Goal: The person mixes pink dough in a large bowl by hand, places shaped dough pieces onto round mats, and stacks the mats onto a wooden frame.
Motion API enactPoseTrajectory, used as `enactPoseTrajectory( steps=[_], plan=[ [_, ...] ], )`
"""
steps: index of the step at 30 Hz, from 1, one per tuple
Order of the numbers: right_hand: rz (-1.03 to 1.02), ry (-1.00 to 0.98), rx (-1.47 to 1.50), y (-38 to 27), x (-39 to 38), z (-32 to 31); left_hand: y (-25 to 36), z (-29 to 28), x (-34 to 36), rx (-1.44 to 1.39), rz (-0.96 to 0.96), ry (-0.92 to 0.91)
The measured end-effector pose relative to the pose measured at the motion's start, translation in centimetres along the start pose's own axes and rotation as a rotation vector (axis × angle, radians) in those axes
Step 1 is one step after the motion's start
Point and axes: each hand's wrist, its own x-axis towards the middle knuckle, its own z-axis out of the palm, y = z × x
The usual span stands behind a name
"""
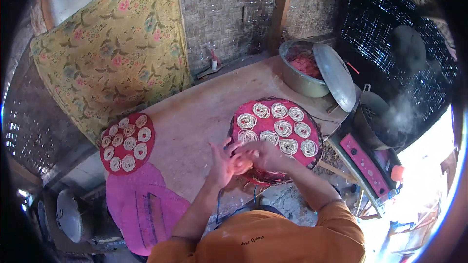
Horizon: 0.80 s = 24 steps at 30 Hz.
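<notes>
My left hand (223, 166) is raised over the near left rim of a round tray (270, 134) with a red-pink surface. Its fingers are stretched and apart. Close beside it, my right hand (265, 157) bends inward over the tray with its fingers curled together. Between the two hands shows a pinkish-orange patch; whether it is fingers or a small held lump, I cannot make out. Several pale coiled strand nests (283, 128) lie flat on the tray, and my right hand and forearm cover its near part.
At the table's (195, 112) left end lies another red round (122, 136) with nests, beside a magenta cloth (141, 199). A large pot (304, 85) with reddish contents stands at the back right, its lid (335, 75) leaning. Farther right, a steaming pan (373, 117) stands by a pink-fronted stove (363, 163).
</notes>
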Motion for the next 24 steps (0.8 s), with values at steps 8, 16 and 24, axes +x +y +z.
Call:
enactPoseTrajectory(
  steps=[8, 16, 24],
  plan=[
    [0.342, 0.577, -0.449, 19.3, 7.3, -12.0, -1.9, -6.8, -7.2, 0.931, 0.502, 0.490],
    [-0.091, 0.170, -0.836, 30.1, 8.5, -12.7, -11.2, 4.2, -12.3, 0.907, 0.522, 0.896],
    [-0.460, 0.300, -0.226, 19.2, 9.1, -11.1, -19.3, 14.4, -22.4, 1.633, 0.108, 1.578]
  ],
)
